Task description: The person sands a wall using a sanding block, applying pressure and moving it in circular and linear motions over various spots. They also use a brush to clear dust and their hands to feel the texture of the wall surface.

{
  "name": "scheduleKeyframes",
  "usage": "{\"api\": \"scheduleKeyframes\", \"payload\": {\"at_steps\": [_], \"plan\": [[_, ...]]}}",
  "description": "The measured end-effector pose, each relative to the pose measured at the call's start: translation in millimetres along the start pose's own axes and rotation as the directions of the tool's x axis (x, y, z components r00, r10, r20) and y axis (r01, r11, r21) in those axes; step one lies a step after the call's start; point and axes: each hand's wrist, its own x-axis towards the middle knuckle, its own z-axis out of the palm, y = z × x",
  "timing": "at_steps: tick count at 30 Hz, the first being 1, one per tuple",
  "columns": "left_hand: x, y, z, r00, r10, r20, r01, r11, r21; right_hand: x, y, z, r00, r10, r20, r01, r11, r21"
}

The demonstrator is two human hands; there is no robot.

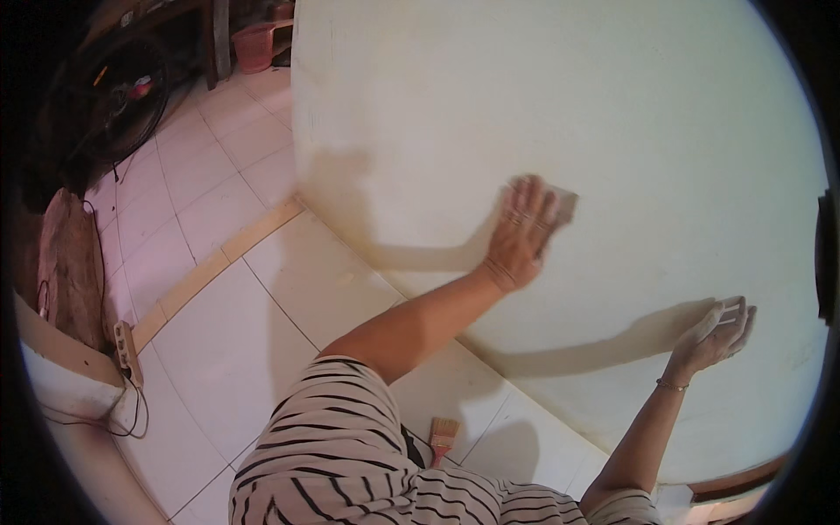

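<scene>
My left hand (522, 230) lies against a pale plastered wall (623, 131), fingers up, over a small brown sheet, likely sandpaper (566, 205). The sheet shows past the fingers on the right and its grit cannot be made out; the hand is a little blurred. Lower right, my right hand (715, 338) is raised at the wall, fingers bent, wearing a bracelet. Its fingers look dusty, and whether the grey and white patch among them is a held thing is unclear. On the floor by my striped shirt lies a flat paintbrush (443, 440) with a red handle.
White floor tiles (223, 315) meet the wall's foot, with a tan tile strip (230, 252) across them. At left are a power strip (128, 354) with cables, a rough wooden slab (72, 269) and a bicycle wheel (125, 98). A pink bin (252, 49) stands at the back.
</scene>
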Motion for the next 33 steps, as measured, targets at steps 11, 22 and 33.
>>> {"api": "scheduleKeyframes", "payload": {"at_steps": [11, 22, 33], "plan": [[21, -190, -35, 0.523, -0.548, -0.653, 0.707, 0.707, -0.027, -7, -4, 17, 0.989, -0.112, -0.097, 0.118, 0.991, 0.062], [26, -62, -25, 0.924, -0.28, -0.261, 0.33, 0.928, 0.171, -12, 19, 20, 0.985, -0.139, -0.105, 0.129, 0.987, -0.093], [3, -15, -12, 0.932, -0.342, -0.125, 0.352, 0.934, 0.069, -21, 19, 21, 0.991, -0.116, -0.072, 0.102, 0.98, -0.171]]}}
